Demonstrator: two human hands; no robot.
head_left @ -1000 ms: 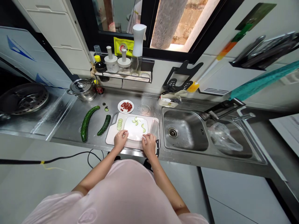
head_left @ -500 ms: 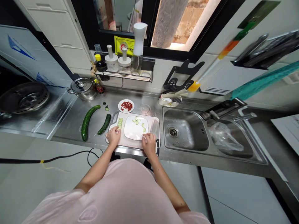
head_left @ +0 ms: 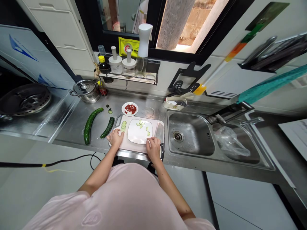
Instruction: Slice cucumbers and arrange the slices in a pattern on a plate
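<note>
My left hand (head_left: 115,138) rests on the left part of the pale cutting board (head_left: 136,147), its fingertips at the near end of a row of overlapping cucumber slices (head_left: 123,126). Thumb and fingers are a little apart, and I see nothing held. A white square plate (head_left: 136,131) lies on the board with curved cucumber slices (head_left: 140,123) arranged on it. By the plate's lower right edge is my right hand (head_left: 153,146), fingers drawn together; whatever they may hold is hidden. Beside it lies a knife (head_left: 158,130) with a black handle, partly covered by that hand.
Left of the board lie a whole cucumber (head_left: 90,126), a cut cucumber (head_left: 107,127) and small end pieces (head_left: 110,111). Behind is a plate of chopped red pieces (head_left: 130,109). A steel pot (head_left: 85,91) stands back left; a sink (head_left: 192,134) is to the right.
My left hand has shifted slightly left at the slices, its fingers a bit more spread. My right hand stays at the plate's edge. The view has moved slightly.
</note>
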